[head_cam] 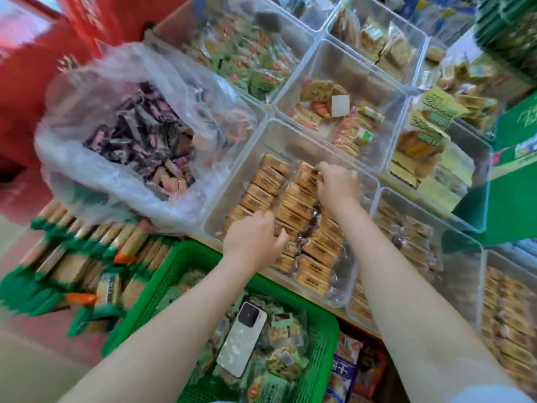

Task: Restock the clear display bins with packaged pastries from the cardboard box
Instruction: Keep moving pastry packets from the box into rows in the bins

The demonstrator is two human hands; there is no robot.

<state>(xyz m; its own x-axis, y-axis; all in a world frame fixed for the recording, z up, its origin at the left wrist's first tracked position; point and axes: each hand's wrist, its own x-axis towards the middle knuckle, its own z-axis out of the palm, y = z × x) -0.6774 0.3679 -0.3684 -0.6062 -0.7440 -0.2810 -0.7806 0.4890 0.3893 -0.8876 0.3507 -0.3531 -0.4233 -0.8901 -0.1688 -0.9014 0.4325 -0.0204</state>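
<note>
Most print too blurred to read. Blue snack packet (344,370) at bottom, below green basket (162,289): white Chinese characters, one reads "干". Yellow-green packets (436,109) in right clear bin (482,181): large green Chinese lettering, illegible. Orange pastry packs (293,199): dark label strips, unreadable.

The fingertips of the left hand (254,238) are buried among the orange-wrapped pastry packets (293,205), so its hold cannot be made out. The right hand (337,184) curls over the far packets, hiding what it pinches. Print on every wrapper is too blurred to read. The green plastic basket (180,274) runs off the bottom edge. The cloudy plastic bag (96,181) veils its dark wrapped sweets.
</note>
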